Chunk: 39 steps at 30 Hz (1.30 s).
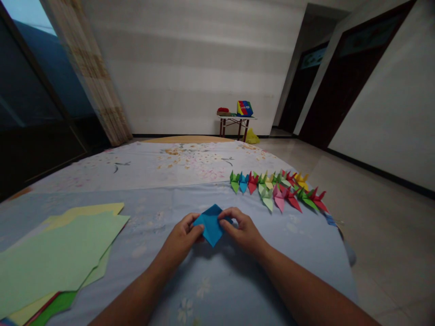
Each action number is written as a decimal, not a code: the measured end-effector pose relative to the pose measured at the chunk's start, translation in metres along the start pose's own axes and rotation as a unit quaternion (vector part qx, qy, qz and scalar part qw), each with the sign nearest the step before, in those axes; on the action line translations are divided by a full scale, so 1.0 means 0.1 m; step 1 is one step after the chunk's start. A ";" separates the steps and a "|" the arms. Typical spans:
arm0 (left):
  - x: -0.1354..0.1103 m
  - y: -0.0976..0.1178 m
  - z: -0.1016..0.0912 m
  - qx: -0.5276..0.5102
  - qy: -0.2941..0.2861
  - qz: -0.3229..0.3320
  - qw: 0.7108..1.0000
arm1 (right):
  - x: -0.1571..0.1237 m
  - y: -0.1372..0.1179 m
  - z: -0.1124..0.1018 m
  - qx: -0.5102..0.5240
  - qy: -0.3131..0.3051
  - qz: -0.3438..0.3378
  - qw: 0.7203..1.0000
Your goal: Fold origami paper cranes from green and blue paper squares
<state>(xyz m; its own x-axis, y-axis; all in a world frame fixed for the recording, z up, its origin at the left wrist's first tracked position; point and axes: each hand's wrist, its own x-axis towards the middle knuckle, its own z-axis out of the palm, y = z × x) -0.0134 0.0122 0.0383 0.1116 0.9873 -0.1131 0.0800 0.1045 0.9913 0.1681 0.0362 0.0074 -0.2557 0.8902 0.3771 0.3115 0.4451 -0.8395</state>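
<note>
Between my two hands is a blue folded sheet of origami paper [212,226], held a little above the cloth with one corner pointing toward me. My left hand [187,232] pinches its left corner, thumb on top. On the other side, my right hand [243,230] grips the right edge between thumb and forefinger. A fold runs across the upper part of the paper, which looks darker there. The fingers beneath the paper are hidden.
Stacked coloured paper [61,258] lies at the left. Rows of folded paper cranes [279,194] stand at the right, near the table edge. The blue cloth [149,258] and a floral cloth [146,158] cover the table. A small side table [234,118] holds a colourful box [244,108].
</note>
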 end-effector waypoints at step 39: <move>0.07 -0.19 -0.03 -0.106 -0.018 0.007 0.994 | 0.03 0.04 -0.11 -0.241 0.008 -0.219 0.945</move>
<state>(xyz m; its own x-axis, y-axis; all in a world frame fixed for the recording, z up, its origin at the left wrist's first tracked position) -0.0166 0.0170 0.0192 0.1476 0.9841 -0.0983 -0.1314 0.1181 0.9843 0.1786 0.0415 0.0098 -0.4432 0.6104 0.6565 0.5616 0.7599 -0.3273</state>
